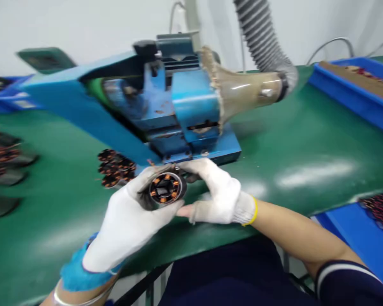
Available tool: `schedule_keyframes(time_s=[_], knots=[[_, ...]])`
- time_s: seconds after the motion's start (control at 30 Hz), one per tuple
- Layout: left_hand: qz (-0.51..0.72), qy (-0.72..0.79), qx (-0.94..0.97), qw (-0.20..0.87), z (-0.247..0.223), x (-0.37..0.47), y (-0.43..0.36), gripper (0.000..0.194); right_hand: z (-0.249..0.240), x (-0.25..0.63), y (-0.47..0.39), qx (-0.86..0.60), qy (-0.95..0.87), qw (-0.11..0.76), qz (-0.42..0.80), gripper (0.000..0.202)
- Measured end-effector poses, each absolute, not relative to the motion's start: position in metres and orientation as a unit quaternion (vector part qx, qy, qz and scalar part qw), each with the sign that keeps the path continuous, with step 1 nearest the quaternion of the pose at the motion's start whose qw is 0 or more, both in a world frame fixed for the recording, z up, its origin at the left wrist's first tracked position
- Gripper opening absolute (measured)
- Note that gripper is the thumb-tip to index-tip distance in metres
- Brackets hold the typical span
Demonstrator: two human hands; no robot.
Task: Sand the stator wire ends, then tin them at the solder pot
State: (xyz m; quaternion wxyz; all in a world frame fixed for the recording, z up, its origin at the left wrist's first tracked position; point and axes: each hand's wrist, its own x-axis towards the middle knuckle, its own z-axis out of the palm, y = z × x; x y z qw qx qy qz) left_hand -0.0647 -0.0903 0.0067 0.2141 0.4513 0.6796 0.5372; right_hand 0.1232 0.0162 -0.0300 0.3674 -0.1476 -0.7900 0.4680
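Note:
A round motor stator (179,192) with copper windings inside a dark ring is held in front of the blue machine (194,100). My left hand (135,212), in a white glove with a blue cuff, wraps round its left side, thumb along the lower edge. My right hand (213,195), in a white glove with a yellow-edged cuff, is at the right of the stator. Its fingers curve toward the top of the ring and its bare thumb tip is near my left thumb; whether it grips the ring is unclear. Several similar stators (115,168) stand left of the machine.
More stators (3,159) are on the green table (290,148) at the far left. A grey hose (258,32) joins the machine's right side. Blue trays stand at the back right (354,91) and lower right (354,238), the latter with dark red parts.

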Motion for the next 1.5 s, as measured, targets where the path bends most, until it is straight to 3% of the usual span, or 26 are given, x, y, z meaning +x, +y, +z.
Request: schedule_keyframes(time_s=[0.13, 0.27, 0.43, 0.63, 1.0, 1.3, 1.4, 1.5], knots=[[0.571, 0.619, 0.438, 0.315, 0.001, -0.041, -0.044, 0.058, -0.022, 0.123, 0.03, -0.254, -0.743, 0.366, 0.499, 0.076], [0.572, 0.632, 0.428, 0.301, -0.006, -0.044, -0.018, 0.057, -0.014, 0.121, 0.044, -0.333, -0.689, 0.385, 0.515, 0.064], [0.593, 0.644, 0.413, 0.251, -0.006, -0.041, -0.01, 0.061, -0.007, 0.114, 0.059, -0.268, -0.665, 0.381, 0.584, 0.057], [0.58, 0.654, 0.434, 0.219, 0.001, -0.033, -0.011, 0.04, -0.009, 0.102, 0.062, -0.327, -0.72, 0.381, 0.479, 0.033], [0.601, 0.633, 0.438, 0.214, -0.004, -0.029, -0.009, 0.047, -0.014, 0.11, 0.057, -0.273, -0.657, 0.419, 0.564, 0.05], [0.574, 0.607, 0.5, 0.227, -0.016, -0.035, -0.034, 0.072, 0.001, 0.15, 0.052, -0.149, -0.846, 0.425, 0.286, 0.082], [0.541, 0.614, 0.525, 0.234, -0.018, -0.039, -0.032, 0.069, 0.004, 0.153, 0.058, -0.086, -0.893, 0.378, 0.227, 0.064], [0.539, 0.619, 0.527, 0.22, -0.02, -0.042, -0.031, 0.065, 0.007, 0.154, 0.056, -0.155, -0.916, 0.317, 0.193, 0.051]])
